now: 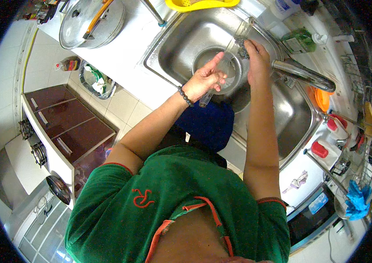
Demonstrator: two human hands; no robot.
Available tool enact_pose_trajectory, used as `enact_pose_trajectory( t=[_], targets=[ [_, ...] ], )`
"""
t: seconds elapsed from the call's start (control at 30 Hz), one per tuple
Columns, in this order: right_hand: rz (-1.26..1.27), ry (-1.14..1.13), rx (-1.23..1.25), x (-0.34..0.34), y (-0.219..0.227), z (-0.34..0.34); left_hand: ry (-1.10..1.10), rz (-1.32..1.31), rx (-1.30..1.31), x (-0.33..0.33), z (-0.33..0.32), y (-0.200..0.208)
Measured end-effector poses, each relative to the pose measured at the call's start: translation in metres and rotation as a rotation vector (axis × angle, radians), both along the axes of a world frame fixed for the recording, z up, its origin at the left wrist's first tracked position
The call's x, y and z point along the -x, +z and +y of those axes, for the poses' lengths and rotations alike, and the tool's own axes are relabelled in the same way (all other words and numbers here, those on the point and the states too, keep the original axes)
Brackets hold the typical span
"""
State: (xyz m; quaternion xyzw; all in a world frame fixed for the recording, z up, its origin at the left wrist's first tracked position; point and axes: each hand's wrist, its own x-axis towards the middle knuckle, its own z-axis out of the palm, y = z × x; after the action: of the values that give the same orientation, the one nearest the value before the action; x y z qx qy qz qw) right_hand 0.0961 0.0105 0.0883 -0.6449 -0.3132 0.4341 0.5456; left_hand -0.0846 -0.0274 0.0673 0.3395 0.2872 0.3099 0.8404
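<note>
Over the left basin of a steel sink (172,50), my left hand (204,82) is closed around a long see-through object (229,55), its thumb along the side. The object slants from below my left hand up toward the far rim; its exact kind is hard to make out. My right hand (258,59) grips a dark grey metal scouring pad (241,47), pressed against the upper part of the see-through object. Below both hands sits a round metal bowl (199,59) in the basin, partly hidden by my left hand.
A faucet (304,75) reaches in from the right over the sink. A lidded pot (91,26) stands on the white counter at the left. At the far side are a yellow basket (201,5) and a green bottle (299,40). A bin (97,81) stands on the floor.
</note>
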Motion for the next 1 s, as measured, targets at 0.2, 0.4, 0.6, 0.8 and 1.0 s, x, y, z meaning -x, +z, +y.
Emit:
enact_pose_trajectory(
  t=[0.2, 0.4, 0.6, 0.8, 1.0],
  targets=[
    [0.298, -0.013, -0.005, 0.001, 0.01, 0.0, -0.023, 0.199, -0.221, 0.002, -0.002, 0.004],
    [0.468, 0.164, 0.073, 0.043, 0.002, -0.059, -0.022, 0.312, -0.286, 0.008, 0.013, 0.019],
    [0.51, 0.02, 0.118, 0.007, 0.034, -0.01, -0.053, 0.175, -0.252, 0.011, 0.002, 0.004],
    [0.195, 0.299, 0.096, 0.057, 0.0, -0.06, -0.058, 0.245, -0.177, 0.026, 0.017, 0.004],
    [0.436, 0.118, 0.123, 0.025, 0.02, -0.012, 0.003, 0.094, -0.024, 0.018, 0.007, 0.005]
  ],
)
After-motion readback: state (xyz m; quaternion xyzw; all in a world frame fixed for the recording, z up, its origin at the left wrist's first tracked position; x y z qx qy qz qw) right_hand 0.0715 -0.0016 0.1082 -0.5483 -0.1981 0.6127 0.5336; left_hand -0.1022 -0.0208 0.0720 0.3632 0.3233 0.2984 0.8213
